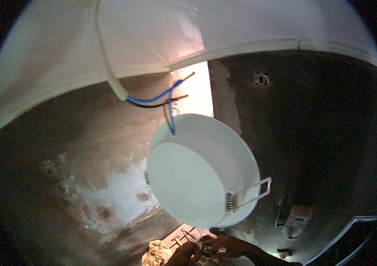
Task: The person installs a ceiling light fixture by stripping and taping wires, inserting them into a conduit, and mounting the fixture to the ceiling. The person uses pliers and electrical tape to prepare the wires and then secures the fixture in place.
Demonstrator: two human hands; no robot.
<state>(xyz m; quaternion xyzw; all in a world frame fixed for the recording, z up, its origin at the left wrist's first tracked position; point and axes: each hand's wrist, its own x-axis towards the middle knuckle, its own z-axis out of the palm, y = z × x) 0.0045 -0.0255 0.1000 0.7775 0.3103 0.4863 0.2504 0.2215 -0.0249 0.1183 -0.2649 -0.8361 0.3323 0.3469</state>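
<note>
If the twisted wires slip apart, the light could drop; if their bare ends touch, a short could follow. It hangs higher in view, apart from my left fingers and right fingers, whose grip, in this dimness, I cannot tell.

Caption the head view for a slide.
Round white fixture hanging by blue and black wires, left hand and right hand below.
</note>
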